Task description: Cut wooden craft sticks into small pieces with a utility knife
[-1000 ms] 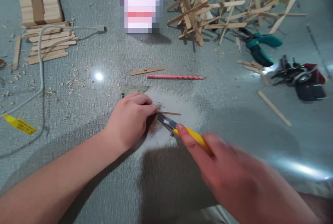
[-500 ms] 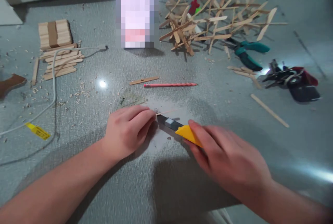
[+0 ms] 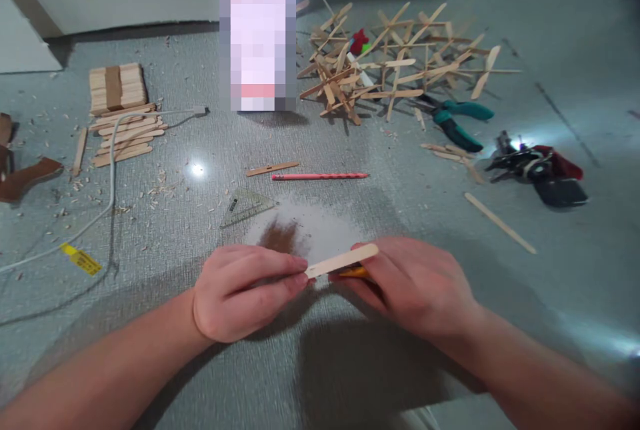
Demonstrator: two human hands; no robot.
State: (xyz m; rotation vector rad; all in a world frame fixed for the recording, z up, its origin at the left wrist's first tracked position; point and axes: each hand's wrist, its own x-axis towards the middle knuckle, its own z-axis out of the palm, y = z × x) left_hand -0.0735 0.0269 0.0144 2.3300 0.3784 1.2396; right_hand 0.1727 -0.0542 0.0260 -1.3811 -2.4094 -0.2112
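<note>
My left hand [image 3: 250, 293] pinches one end of a pale wooden craft stick [image 3: 345, 261], held tilted slightly up to the right with its flat side showing. Close by on the right, my right hand [image 3: 420, 287] is closed round a yellow utility knife [image 3: 356, 272], most of which the stick and fingers hide. The stick's far end overlaps the right hand's fingers; I cannot tell if they touch. Beyond the hands lie a pale dusty patch with a brown smear [image 3: 280, 235], a clear set square [image 3: 247, 206], a pink pencil [image 3: 320, 177] and a notched craft stick [image 3: 273, 169].
A bundle of craft sticks [image 3: 133, 87] lies left, with loose sticks [image 3: 125, 143] and a white cable [image 3: 111, 180]. At the back stand a blurred-out screen [image 3: 257, 37] and crossed-stick pieces [image 3: 400, 63]. Teal-handled pliers [image 3: 457, 125] and dark keys [image 3: 535, 170] lie right.
The stick has come up off the surface and turned its flat side to view. The knife blade, earlier against the stick at my left fingertips, has drawn back behind it. The view has tilted up slightly.
</note>
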